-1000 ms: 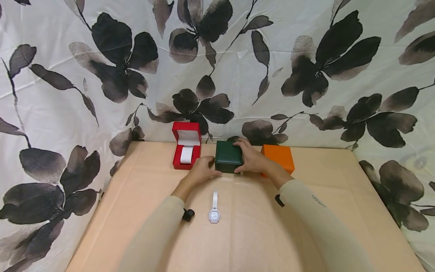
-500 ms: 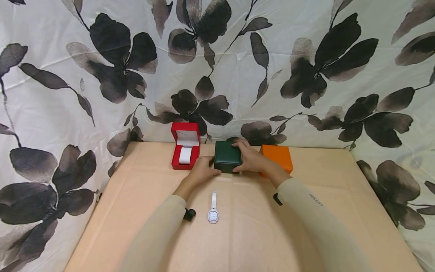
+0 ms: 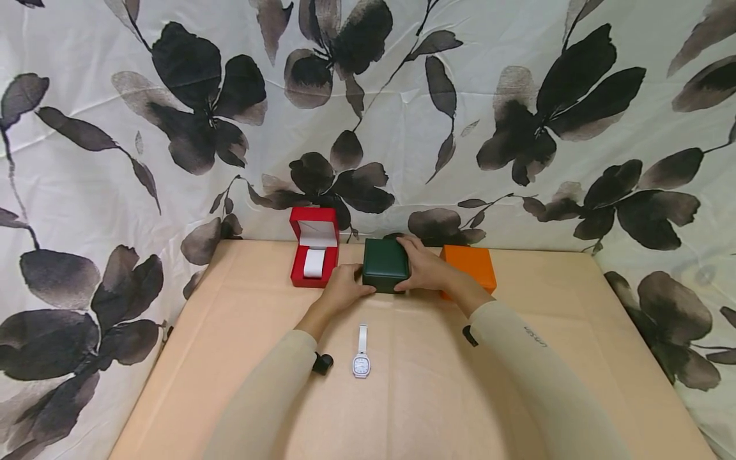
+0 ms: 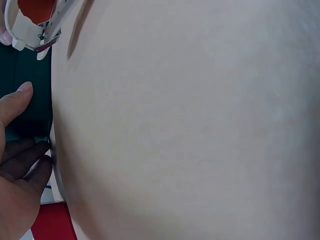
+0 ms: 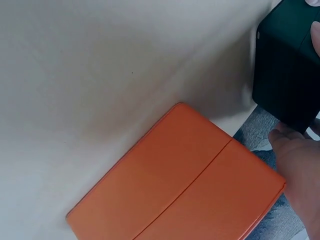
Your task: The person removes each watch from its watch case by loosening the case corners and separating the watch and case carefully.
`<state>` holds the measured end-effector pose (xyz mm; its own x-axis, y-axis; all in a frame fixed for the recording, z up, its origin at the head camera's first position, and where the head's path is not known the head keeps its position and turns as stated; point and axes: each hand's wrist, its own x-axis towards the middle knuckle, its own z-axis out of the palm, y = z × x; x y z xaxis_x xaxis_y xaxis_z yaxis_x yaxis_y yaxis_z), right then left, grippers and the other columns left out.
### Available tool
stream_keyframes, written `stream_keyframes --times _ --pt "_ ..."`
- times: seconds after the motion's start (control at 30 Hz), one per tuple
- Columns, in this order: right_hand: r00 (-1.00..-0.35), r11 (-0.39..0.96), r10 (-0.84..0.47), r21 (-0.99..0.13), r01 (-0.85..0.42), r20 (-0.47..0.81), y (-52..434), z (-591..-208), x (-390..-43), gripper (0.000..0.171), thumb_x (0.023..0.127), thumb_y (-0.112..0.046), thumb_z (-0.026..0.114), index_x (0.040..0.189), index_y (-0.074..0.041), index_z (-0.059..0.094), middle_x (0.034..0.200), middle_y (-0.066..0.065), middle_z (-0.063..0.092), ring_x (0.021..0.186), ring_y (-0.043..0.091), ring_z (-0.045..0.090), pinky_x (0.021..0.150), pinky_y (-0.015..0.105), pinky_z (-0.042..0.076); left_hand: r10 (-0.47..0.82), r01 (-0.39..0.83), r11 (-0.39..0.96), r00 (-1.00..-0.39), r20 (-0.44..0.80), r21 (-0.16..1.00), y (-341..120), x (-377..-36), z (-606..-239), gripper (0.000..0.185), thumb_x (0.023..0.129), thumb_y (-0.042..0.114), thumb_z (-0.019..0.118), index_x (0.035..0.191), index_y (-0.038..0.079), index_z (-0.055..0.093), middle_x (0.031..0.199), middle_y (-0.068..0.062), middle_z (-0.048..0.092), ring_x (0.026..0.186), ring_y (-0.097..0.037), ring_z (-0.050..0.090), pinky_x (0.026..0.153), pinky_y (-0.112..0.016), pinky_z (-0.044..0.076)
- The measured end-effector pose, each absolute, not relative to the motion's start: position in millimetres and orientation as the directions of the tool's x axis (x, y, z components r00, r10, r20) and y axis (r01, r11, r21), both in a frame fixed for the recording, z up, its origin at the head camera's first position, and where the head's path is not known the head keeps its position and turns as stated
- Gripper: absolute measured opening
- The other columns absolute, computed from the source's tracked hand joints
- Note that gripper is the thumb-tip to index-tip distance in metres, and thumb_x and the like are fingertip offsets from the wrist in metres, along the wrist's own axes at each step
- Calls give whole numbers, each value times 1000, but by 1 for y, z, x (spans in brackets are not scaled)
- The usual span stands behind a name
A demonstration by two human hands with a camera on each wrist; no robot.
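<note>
In the head view a closed green box (image 3: pixel 385 263) sits at the back middle of the table between both hands. My left hand (image 3: pixel 345 286) holds its left side, the thumb (image 4: pixel 17 103) at the front and the fingers (image 4: pixel 30 160) beside the box in the left wrist view. My right hand (image 3: pixel 428 268) grips the right side, fingers at the back and thumb at the front corner. A wristwatch (image 3: pixel 361 364) with a light strap lies nearer on the table, its dial toward the person; its strap buckle (image 4: pixel 45 42) shows in the left wrist view.
An open red watch box (image 3: pixel 300 271) with a white cushion (image 3: pixel 314 262) stands just left of the left hand. A closed orange box (image 3: pixel 473 263) lies to the right, partly behind the right forearm. Floral cloth (image 3: pixel 402 128) hangs behind the table's back edge.
The head view has shifted slightly. Both hands stay at the green box, and neither the boxes nor the watch have visibly moved.
</note>
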<state>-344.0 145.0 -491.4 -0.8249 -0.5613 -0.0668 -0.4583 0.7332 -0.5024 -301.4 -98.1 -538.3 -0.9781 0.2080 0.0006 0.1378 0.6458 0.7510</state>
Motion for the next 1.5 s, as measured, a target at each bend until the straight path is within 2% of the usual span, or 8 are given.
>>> stream_keyframes --times 0.2,0.47,0.73,1.0,1.5 --pt "-831 733 -552 -513 -447 -65 144 -490 -342 125 71 -45 94 161 -1 20 165 21 22 139 39 43 119 55 40 214 142 647 -977 -1 749 -98 -300 -537 61 84 26 87 135 0 65 131 -14 70 117 -29 64 108 -45 52" --pt "-835 732 -546 -521 -439 -63 144 -488 -339 122 70 -43 94 160 0 23 163 22 24 136 38 45 118 54 42 190 126 633 -982 4 764 -98 -298 -537 62 83 24 88 134 -2 64 133 -16 69 123 -31 64 112 -46 49" --pt "-837 725 -546 -507 -465 -14 146 -488 -338 119 69 -43 95 159 0 29 163 21 28 136 38 47 115 54 44 200 178 603 -977 70 778 -97 -298 -538 54 80 19 90 126 -3 70 122 -15 74 116 -30 67 108 -44 52" --pt "-845 739 -534 -500 -452 -25 146 -489 -337 119 70 -46 94 160 -2 30 164 16 29 139 36 46 118 53 42 192 154 615 -980 43 773 -97 -297 -541 58 81 21 89 130 -2 68 128 -14 72 120 -30 65 110 -44 51" --pt "-848 738 -530 -499 -454 -13 146 -490 -337 117 70 -47 93 159 0 33 164 19 31 143 36 43 119 54 40 196 139 620 -981 19 772 -99 -294 -537 58 82 22 89 130 -2 68 127 -14 72 116 -29 64 109 -46 52"
